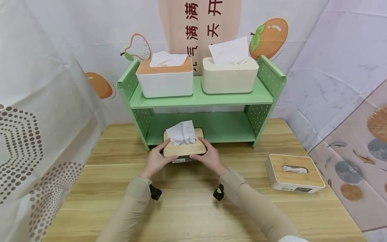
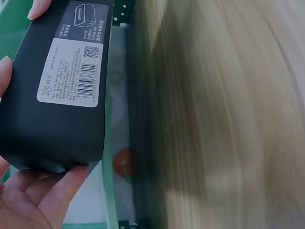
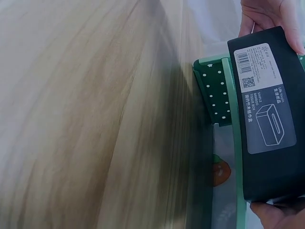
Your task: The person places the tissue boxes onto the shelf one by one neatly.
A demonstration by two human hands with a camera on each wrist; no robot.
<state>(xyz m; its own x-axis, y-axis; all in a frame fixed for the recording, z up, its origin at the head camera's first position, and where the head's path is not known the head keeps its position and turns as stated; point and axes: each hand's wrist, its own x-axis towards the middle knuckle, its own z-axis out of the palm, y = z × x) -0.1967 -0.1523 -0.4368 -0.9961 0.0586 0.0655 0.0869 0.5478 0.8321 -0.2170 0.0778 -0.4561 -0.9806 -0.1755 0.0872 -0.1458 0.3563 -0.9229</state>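
Observation:
A black tissue box (image 2: 52,129) with a light wooden lid (image 1: 181,149) is held between both hands at the front left of the green shelf's lower tier. A white tissue (image 1: 182,133) sticks up from its slot. My left hand (image 1: 157,159) grips the left end, thumb at the front. The right hand (image 1: 210,157) grips the right end in the same way. In the wrist views, a printed label (image 3: 259,71) shows on the box's black front face, and fingers curl around its ends.
On the green shelf's (image 1: 199,101) top tier stand a white tissue box (image 1: 166,82) with a brown wooden lid and a cream tissue box (image 1: 230,79). Another white tissue box (image 1: 294,173) with a wooden lid lies on the wooden table (image 1: 187,208) at right. Printed cloth hangs behind.

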